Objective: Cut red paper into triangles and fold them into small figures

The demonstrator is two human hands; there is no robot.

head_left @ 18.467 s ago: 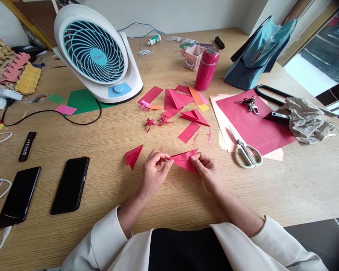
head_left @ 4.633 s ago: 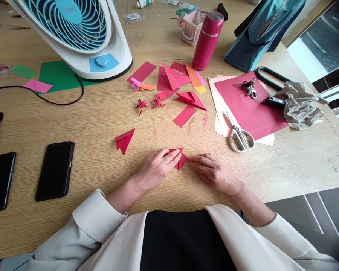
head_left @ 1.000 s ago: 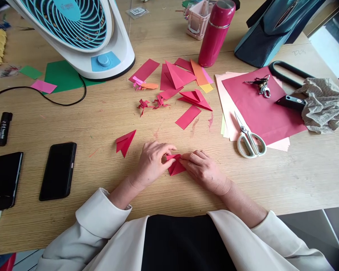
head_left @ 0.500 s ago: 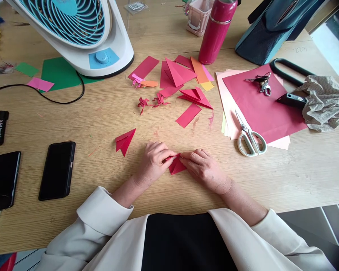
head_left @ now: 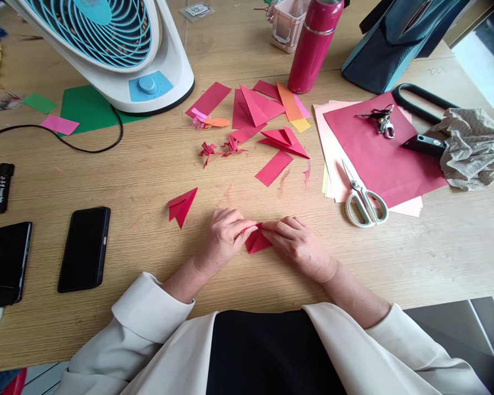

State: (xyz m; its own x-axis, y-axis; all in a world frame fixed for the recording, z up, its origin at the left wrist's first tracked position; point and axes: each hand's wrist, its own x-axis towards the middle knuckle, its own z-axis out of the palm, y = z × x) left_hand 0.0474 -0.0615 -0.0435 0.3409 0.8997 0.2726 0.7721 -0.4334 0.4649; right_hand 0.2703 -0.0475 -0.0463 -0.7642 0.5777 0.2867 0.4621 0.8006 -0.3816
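Note:
Both hands meet over a small folded red paper (head_left: 257, 242) near the table's front edge. My left hand (head_left: 227, 233) pinches its upper left part between thumb and fingers. On the other side, my right hand (head_left: 298, 247) is closed on the right edge, with the fingertips covering part of it. A crease runs across the visible face of the paper. Left of my hands lies another folded red paper piece (head_left: 183, 206). Farther back are small red folded paper figures (head_left: 231, 145) and a larger folded red paper (head_left: 286, 141).
White-handled scissors (head_left: 364, 206) lie partly on a red sheet (head_left: 379, 159) at right, beside a crumpled cloth (head_left: 473, 148). A pink bottle (head_left: 315, 46) and a fan (head_left: 160, 82) stand at the back. Two phones, one a black phone (head_left: 84, 249), lie at left.
The left thumb and fingers have shifted slightly on the paper's upper edge. The right hand keeps its place, and the paper stays almost where it was.

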